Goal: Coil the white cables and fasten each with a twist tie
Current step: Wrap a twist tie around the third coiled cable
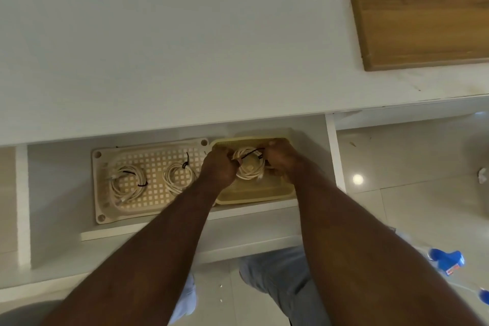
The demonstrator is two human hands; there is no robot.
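Observation:
A coiled white cable [248, 167] hangs between my two hands over a yellow basket [254, 194]. A black twist tie [251, 153] runs across the top of the coil from one hand to the other. My left hand [219, 167] pinches the tie's left end against the coil. My right hand [280, 159] grips the coil's right side and the tie's other end. Two more coiled white cables [127, 182] [178, 176] lie in a beige perforated tray [150, 164], each with a black tie on it.
Tray and basket sit side by side on a low white shelf [185, 227] under a white countertop [158, 47]. A wooden board [423, 8] lies at the counter's far right. Tiled floor, my knee in grey trousers [280, 272] and blue items [447, 259] lie below right.

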